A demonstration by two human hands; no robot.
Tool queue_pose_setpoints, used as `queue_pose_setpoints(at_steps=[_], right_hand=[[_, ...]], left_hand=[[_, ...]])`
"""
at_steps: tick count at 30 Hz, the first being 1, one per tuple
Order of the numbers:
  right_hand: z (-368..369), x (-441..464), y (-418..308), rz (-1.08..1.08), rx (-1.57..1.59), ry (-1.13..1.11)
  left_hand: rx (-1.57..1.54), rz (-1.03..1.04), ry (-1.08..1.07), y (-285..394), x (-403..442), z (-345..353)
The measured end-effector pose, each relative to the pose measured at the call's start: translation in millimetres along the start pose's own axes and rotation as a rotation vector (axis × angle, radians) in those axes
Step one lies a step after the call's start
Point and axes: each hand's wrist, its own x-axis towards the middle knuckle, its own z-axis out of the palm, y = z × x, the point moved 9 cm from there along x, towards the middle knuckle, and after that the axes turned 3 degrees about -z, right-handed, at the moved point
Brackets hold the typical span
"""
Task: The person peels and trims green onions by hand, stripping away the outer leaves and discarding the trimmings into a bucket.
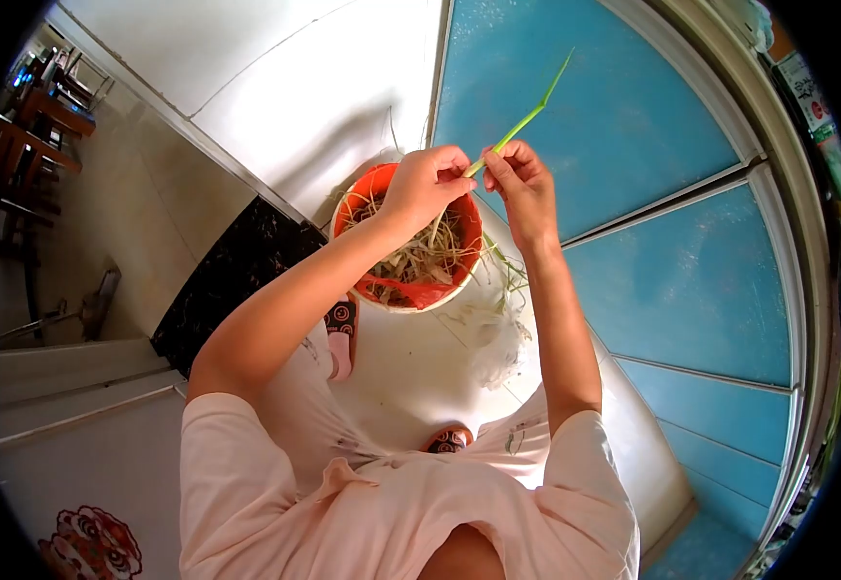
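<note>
A thin green scallion (529, 115) is pinched by both hands above a red-lined bucket (476, 242); its leaf end points up and to the right. My left hand (429, 186) has its fingers closed near the pale lower end. Close beside it, my right hand (525, 188) grips the stalk between thumb and fingers. Dry roots and peeled skins (415, 259) fill the bucket below, partly covered by my left hand and forearm. The tip of the scallion's lower end is hard to make out among the fingers.
A clear plastic bag (501, 350) lies on the floor right of the bucket, with green stalks (509, 275) by it. Blue cabinet doors (633, 126) stand at the right. A black floor strip (236, 261) and wooden chairs (19, 159) are to the left.
</note>
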Motion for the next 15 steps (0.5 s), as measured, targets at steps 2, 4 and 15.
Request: queue_pose_setpoints(at_steps=[2,4,15], right_hand=[[-3,1,1,0.008,0.035,0.001],[-6,1,2,0.011,0.066,0.012],[-10,-7,-3,-0.051,0.156,0.144]], left_hand=[[-0.080,-0.012,0.020,3,-2,-1],[-0.147,-0.032,0.031,3,-4,-1],[-0.277,-0.149,0.059,-7,-3,-7]])
